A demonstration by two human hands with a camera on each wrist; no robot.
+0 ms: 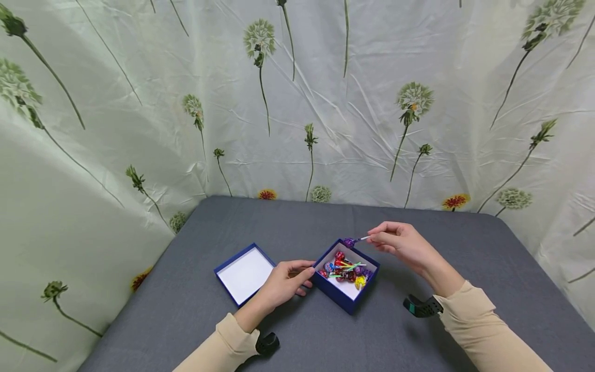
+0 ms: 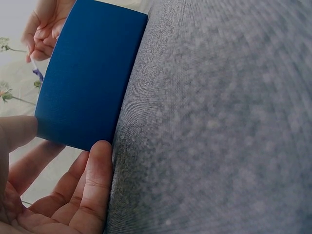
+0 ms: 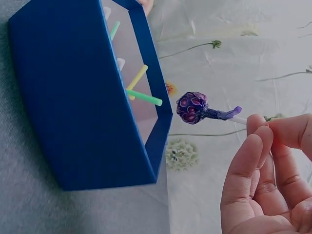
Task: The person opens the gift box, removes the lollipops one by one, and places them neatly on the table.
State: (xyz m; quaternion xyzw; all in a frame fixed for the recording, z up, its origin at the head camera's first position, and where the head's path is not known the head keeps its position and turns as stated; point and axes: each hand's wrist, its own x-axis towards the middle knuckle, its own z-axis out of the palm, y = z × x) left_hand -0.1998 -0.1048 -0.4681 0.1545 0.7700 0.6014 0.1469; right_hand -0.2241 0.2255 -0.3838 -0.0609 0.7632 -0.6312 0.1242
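An open blue box [image 1: 338,296] with a white inside stands on the table, holding several wrapped lollipops [image 1: 346,271] with coloured sticks. My left hand [image 1: 289,281] holds the box's left corner, the thumb at the rim and the other fingers lower down; in the left wrist view a fingertip [image 2: 101,151] touches the lower edge. Above the far rim, my right hand [image 1: 404,245] pinches the white stick of a purple-wrapped lollipop [image 3: 191,108] between thumb and fingers. Its candy head points left toward the box, apart from the rim in the right wrist view.
A blue-edged lid [image 1: 246,275], white inside up, lies left of the box, partly behind my left hand. The grey cloth-covered table [image 1: 186,330] ends at a white curtain [image 1: 297,103] with flower prints. Each wrist wears a black band [image 1: 422,306].
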